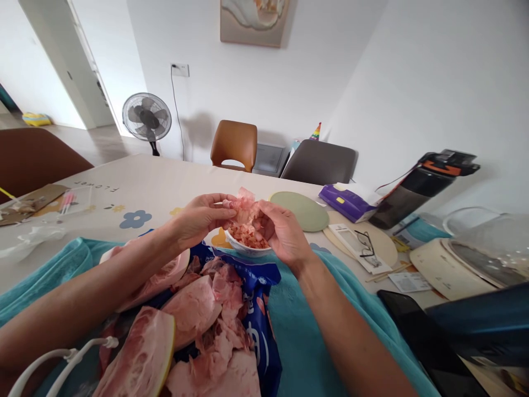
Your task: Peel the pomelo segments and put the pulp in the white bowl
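Observation:
Above the bowl, my left hand (202, 218) pinches one side of a thin pink piece of pomelo membrane (247, 208). The fingers of my right hand (285, 231) are closed on its other side. Just below sits a white bowl (248, 251) with loose reddish pomelo pulp (246, 236) in it. Thick pomelo rind (142, 344) and torn pink membrane scraps (225, 331) lie nearer to me on a blue plastic bag (260, 325). My left forearm crosses over part of the rind. Some fingertips of my right hand are hidden behind the membrane.
A teal towel (306, 325) lies under the bag. Round placemats (300, 210), a purple tissue pack (347, 201), glasses (366, 243), a dark bottle (413, 193) and a phone (417, 325) are on the right. Clear plastic (28, 240) lies on the left.

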The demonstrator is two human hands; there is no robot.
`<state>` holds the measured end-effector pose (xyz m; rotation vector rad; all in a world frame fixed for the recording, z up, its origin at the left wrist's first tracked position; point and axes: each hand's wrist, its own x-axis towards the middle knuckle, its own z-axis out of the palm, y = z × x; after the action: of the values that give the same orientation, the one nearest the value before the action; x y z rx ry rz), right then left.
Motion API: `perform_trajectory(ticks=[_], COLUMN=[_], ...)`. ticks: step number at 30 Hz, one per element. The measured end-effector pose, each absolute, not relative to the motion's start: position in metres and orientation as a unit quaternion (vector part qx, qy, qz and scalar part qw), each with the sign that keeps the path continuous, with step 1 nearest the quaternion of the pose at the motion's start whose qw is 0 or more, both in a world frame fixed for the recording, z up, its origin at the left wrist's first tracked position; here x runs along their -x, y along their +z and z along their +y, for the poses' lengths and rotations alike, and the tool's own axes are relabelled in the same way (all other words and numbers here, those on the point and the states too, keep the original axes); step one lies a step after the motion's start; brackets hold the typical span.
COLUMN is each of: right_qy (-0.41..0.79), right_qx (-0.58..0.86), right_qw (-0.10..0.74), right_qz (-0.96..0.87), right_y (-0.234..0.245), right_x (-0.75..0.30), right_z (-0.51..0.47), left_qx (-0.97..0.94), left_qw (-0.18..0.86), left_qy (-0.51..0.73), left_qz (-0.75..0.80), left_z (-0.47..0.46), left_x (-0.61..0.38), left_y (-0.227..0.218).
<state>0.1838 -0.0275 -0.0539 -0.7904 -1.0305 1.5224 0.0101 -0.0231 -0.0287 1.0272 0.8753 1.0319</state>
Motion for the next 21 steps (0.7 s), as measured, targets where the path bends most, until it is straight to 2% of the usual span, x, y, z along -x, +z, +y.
perform_trajectory(ticks=[12, 21], right_qy=[0.622, 0.627], right_qx=[0.364, 0.361], right_qw=[0.487, 0.499], right_qz=[-0.494, -0.477], right_y=[-0.055, -0.056], right_x=[-0.196, -0.212], right_z=[-0.022, -0.013], left_qx=[-0.489, -0.482], left_qw=[0.648, 0.642], left_qy=[0.444, 0.454], left_qz=[0.379, 0.386], left_z=[-0.027, -0.007], left_x=[-0.009, 0.011], left_y=[-0.029, -0.026])
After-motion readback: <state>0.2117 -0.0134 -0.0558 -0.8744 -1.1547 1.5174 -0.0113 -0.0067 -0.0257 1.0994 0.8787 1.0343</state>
